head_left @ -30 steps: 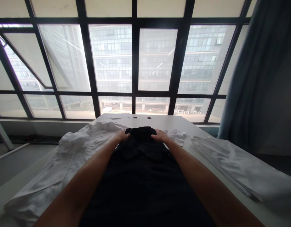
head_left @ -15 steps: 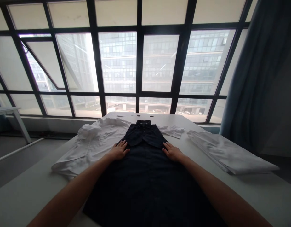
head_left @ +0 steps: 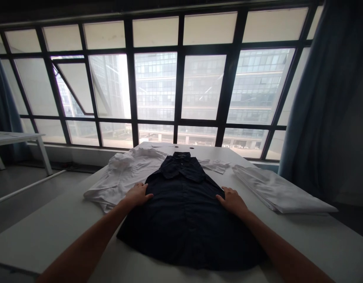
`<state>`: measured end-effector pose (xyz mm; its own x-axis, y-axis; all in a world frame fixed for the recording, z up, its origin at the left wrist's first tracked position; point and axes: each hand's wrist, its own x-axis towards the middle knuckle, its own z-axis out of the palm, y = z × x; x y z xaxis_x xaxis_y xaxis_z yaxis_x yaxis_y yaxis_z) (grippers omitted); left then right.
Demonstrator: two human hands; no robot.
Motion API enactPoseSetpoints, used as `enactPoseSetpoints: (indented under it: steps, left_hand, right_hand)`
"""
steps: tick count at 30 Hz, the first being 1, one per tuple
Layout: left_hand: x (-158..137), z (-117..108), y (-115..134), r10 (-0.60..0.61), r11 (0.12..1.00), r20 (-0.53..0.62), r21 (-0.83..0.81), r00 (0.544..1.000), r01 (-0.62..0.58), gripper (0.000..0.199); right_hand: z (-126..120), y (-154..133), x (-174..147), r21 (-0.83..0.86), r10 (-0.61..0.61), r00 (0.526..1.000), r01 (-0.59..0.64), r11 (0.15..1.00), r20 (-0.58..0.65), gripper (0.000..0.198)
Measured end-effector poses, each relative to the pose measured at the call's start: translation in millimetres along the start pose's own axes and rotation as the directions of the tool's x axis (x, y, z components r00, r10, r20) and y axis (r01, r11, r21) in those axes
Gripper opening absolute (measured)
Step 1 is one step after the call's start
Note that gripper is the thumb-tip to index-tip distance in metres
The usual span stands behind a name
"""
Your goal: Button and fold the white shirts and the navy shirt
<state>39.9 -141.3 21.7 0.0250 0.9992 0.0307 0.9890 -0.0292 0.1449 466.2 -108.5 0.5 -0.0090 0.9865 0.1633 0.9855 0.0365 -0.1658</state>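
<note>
Head view, dark shirt [head_left: 186, 216], rumpled garment [head_left: 125, 173] (left), folded cloth [head_left: 280, 190]

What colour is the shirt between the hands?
Dark navy; the shirt shows best in the head view.

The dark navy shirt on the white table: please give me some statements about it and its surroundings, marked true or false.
1. The dark navy collared shirt lies spread on the white flat-topped table. True.
2. The left hand is on the shirt's collar. False: it is at the shirt's left edge.
3. The folded white cloth lies to the right of the shirt. True.
4. The right hand lies on that cloth. False: it is at the shirt's right edge.
</note>
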Motion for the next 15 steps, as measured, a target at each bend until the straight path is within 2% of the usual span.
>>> enactPoseSetpoints:
  steps: [2, 4, 7, 9, 12, 15]
  left_hand:
    - [-1.0, -6.2, -2.0, -0.025, 0.999, -0.016, -0.045, 1.0, 0.024, 0.061]
    - [-1.8, -11.3, -4.5, -0.042, 0.99, 0.022, -0.137, 0.999, 0.045, 0.059]
    - [-5.6, -18.6, -8.8, -0.111, 0.936, 0.17, -0.314, 0.979, 0.161, 0.068]
    - [-10.5, -25.4, -11.4, -0.147, 0.867, 0.312, -0.416, 0.939, 0.274, 0.081]
    - [-21.0, -40.5, -13.8, -0.077, 0.767, 0.462, -0.539, 0.884, 0.348, 0.097]
    - [-33.0, -58.8, -12.5, 0.036, 0.698, 0.493, -0.635, 0.869, 0.332, 0.099]
  right_hand:
    - [-6.4, 0.3, 1.2, 0.033, 0.052, 0.998, -0.052, 0.998, 0.019, 0.064]
    - [-13.2, 2.1, 2.8, 0.089, 0.101, 0.993, -0.107, 0.99, 0.062, 0.068]
    - [-23.5, 5.8, 3.3, 0.185, 0.162, 0.976, -0.188, 0.965, 0.146, 0.062]
    - [-30.4, 6.6, 1.8, 0.247, 0.171, 0.963, -0.22, 0.944, 0.208, 0.048]
    - [-41.6, 3.0, -3.3, 0.35, 0.162, 0.934, -0.275, 0.896, 0.319, 0.026]
    - [-55.3, -3.1, -10.5, 0.458, 0.168, 0.881, -0.383, 0.802, 0.442, 0.022]
